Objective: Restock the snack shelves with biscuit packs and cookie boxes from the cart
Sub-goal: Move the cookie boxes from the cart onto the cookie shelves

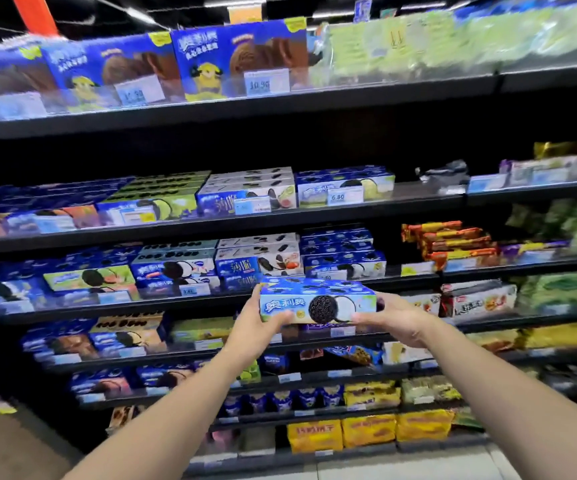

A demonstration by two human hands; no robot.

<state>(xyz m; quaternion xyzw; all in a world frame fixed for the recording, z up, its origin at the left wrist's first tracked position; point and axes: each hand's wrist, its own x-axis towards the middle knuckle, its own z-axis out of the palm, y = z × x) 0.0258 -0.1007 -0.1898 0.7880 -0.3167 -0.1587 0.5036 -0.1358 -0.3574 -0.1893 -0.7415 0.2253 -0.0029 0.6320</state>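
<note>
several black shelves [211,111] of cookie boxes [245,199]

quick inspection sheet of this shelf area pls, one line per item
surface: black metal shelves, several tiers, stocked with boxes and packs behind white price tags
job's things: blue rectangular cardboard cookie box, held level in front of the shelves; cart not in view
clutter: grey crumpled item on the second tier from the top, too blurred to identify
grippers: left hand and right hand each grip one end of the box
cables: nothing seen
surroundings: pale floor below the shelves; yellow packs on the lowest tier
</note>
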